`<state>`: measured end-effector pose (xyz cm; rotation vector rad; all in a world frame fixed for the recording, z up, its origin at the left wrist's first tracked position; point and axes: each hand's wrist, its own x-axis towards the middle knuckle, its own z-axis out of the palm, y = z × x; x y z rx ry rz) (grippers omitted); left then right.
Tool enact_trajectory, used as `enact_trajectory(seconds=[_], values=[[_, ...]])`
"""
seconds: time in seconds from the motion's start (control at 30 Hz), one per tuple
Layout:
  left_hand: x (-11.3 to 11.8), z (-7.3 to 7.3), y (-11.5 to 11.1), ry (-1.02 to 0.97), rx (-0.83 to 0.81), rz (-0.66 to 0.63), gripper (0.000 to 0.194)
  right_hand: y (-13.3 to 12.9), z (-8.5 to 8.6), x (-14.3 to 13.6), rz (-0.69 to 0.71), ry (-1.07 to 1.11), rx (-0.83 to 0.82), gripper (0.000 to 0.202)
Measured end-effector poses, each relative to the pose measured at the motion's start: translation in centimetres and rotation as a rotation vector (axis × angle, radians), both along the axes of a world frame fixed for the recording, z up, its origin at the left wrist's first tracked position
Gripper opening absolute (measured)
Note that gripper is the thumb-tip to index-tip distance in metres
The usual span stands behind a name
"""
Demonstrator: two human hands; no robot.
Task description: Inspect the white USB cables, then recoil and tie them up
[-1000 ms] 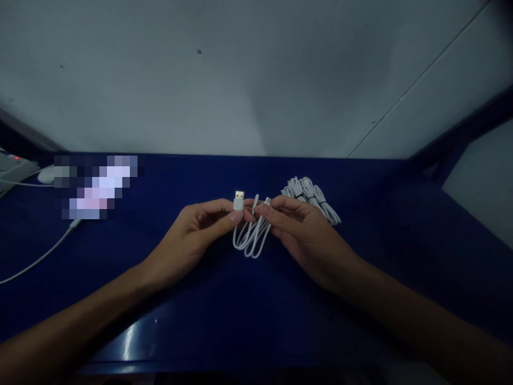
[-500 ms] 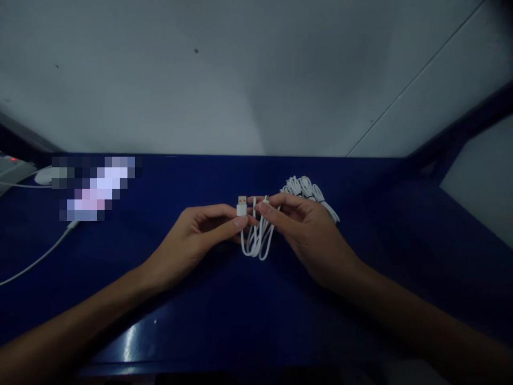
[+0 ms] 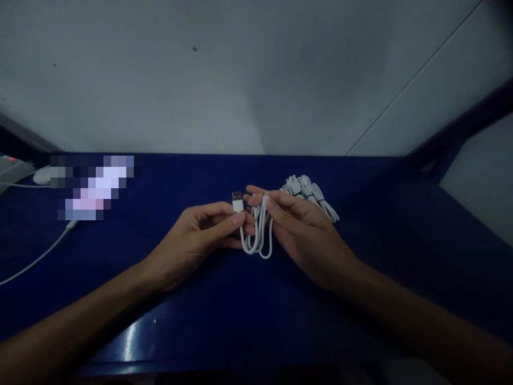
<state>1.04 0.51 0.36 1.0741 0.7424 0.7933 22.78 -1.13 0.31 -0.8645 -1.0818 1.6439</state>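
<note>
A white USB cable (image 3: 253, 247) hangs in loops between my two hands, above the blue table. My left hand (image 3: 204, 230) pinches it just below the larger USB plug (image 3: 238, 202), which points up with its metal end showing. My right hand (image 3: 306, 230) grips the cable by its smaller plug (image 3: 265, 201), also upright, between thumb and fingers. Some fingertips of the right hand reach behind the loops. Right behind that hand lies a pile of bundled white cables (image 3: 308, 191) with dark ties, partly hidden by it.
On the left of the blue table (image 3: 224, 321) lies a bright pixelated object (image 3: 98, 190) with a white cord (image 3: 44, 255) attached. A white rounded item (image 3: 42, 175) and a box with a red light (image 3: 12, 167) stand beyond. A pale wall (image 3: 180, 96) rises behind.
The larger plug has tilted and shifted slightly left, and its end looks darker. My right fingers have spread a little behind the loops, and the smaller plug shows more of its white housing.
</note>
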Motion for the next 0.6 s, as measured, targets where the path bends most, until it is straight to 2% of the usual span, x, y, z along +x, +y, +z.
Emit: enact_trajectory(seconds=[0.2,0.47,0.6], values=[[0.36,-0.11,-0.28,0.001,0.037,0.041,0.015,-0.32,0.02,-0.19,0.053,0.009,0.025,0.018],[0.53,0.02,-0.67,0.117,0.131,0.175,0.01,-0.76,0.12,-0.54,-0.012,-0.244,0.1,0.026],[0.5,0.24,-0.92,0.199,0.18,0.207,0.013,-0.82,0.27,-0.77,-0.017,-0.262,0.088,0.02]])
